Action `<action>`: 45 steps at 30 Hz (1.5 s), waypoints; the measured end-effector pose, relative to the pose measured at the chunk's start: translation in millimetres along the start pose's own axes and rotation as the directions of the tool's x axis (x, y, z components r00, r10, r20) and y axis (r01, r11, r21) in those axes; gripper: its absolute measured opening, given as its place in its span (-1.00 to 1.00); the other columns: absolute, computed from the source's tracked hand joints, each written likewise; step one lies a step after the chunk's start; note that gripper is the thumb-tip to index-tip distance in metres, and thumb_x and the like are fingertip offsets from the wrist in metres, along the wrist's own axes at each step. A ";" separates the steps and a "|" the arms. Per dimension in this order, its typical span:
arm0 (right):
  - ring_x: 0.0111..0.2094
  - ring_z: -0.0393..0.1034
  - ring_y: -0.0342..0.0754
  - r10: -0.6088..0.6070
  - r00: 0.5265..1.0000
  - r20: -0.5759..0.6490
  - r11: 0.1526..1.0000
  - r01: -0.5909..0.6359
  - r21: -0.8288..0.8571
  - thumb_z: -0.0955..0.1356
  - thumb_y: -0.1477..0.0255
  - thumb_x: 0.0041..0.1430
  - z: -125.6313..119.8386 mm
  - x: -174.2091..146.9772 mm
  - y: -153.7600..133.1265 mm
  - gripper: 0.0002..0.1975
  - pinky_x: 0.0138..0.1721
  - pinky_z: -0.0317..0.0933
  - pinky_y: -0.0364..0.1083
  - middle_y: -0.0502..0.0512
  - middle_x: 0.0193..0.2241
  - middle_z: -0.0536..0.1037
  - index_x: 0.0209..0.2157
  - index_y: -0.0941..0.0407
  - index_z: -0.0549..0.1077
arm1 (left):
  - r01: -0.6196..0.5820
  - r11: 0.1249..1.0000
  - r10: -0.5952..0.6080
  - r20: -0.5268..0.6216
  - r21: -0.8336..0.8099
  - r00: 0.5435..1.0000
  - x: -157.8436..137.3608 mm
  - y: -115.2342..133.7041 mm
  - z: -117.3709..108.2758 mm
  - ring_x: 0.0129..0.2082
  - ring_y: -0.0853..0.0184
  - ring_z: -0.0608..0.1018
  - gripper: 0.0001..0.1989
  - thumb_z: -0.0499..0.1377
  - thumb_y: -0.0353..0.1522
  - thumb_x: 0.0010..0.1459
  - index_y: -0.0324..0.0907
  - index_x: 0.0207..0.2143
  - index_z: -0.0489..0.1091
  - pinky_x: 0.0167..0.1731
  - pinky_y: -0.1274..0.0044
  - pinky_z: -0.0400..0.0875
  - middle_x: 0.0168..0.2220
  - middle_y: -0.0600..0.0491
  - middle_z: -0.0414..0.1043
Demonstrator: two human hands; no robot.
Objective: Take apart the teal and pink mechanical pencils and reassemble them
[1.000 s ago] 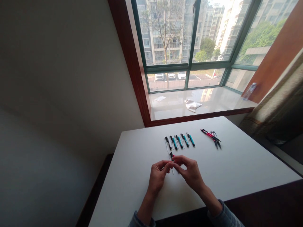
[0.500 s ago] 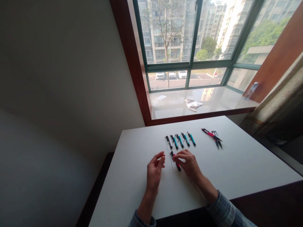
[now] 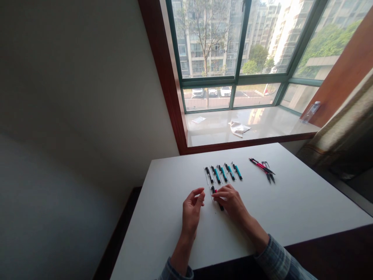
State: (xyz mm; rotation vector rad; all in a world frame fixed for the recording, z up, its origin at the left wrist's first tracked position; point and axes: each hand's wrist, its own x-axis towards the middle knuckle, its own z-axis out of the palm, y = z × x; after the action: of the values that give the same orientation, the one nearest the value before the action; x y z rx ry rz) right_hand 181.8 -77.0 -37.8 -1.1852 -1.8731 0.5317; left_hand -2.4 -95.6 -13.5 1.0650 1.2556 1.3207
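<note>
My right hand (image 3: 231, 201) reaches over the table with its thumb and fingertips pinched together. They touch a thin white pen refill (image 3: 211, 192), most of it hidden by the fingers. Just under this hand lies a black and pink pen barrel (image 3: 221, 206), partly covered, with a black pen part (image 3: 213, 189) at its far end. My left hand (image 3: 190, 212) is raised to the left of these parts, fingers curled and thumb against the index finger. Whether something small sits in that pinch cannot be made out.
Beyond my hands, several pens taken apart lie in a row, among them a teal barrel (image 3: 239, 172). To the right, a few pens, including a pink and black pen (image 3: 260, 165), lie crossed. A cloth (image 3: 239, 128) and a clear bottle (image 3: 311, 112) are on the windowsill.
The refill's near end, earlier visible beside the barrel, no longer shows there; the refill has moved away from me. My right fingers have come lower and nearer it. The left hand is almost unchanged.
</note>
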 end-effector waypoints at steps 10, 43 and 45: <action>-0.24 0.48 0.05 0.026 0.972 -0.232 0.998 -0.011 0.068 0.39 0.37 0.34 -23.8 0.7 -13.0 -0.82 -0.21 0.39 0.00 0.12 -0.29 0.65 -0.14 0.02 0.66 | 0.010 1.000 -0.010 -0.002 0.010 1.000 -0.7 -0.6 -1.0 -0.33 0.33 0.47 -0.57 0.33 -0.08 0.12 -0.19 -0.10 0.57 -0.26 0.51 0.43 -0.26 -0.01 0.52; -0.30 0.51 0.06 0.350 0.764 -0.542 0.936 -0.267 0.228 0.43 -0.04 0.10 -163.8 1.3 71.6 -0.50 -0.26 0.39 0.00 0.18 -0.30 0.64 -0.26 0.14 0.61 | -0.041 0.998 0.043 -0.030 0.056 0.999 1.0 5.4 3.2 -0.35 0.28 0.49 -0.56 0.28 -0.02 0.13 -0.20 -0.18 0.58 -0.34 0.50 0.45 -0.29 -0.04 0.52; -0.30 0.51 0.05 0.406 0.725 -0.557 0.902 -0.217 0.374 0.42 -0.01 0.14 -151.3 3.6 53.9 -0.52 -0.27 0.40 -0.02 0.17 -0.31 0.64 -0.24 0.15 0.60 | -0.077 0.993 0.080 -0.022 0.088 0.997 -1.5 9.7 4.2 -0.35 0.27 0.49 -0.58 0.26 -0.03 0.16 -0.19 -0.17 0.57 -0.32 0.49 0.45 -0.29 -0.04 0.53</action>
State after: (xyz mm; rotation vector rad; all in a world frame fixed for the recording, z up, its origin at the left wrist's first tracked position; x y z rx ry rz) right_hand 334.3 -60.6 10.2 -1.2898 -0.9882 0.4891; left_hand 1.1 -96.3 -3.5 1.1720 1.3119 1.3533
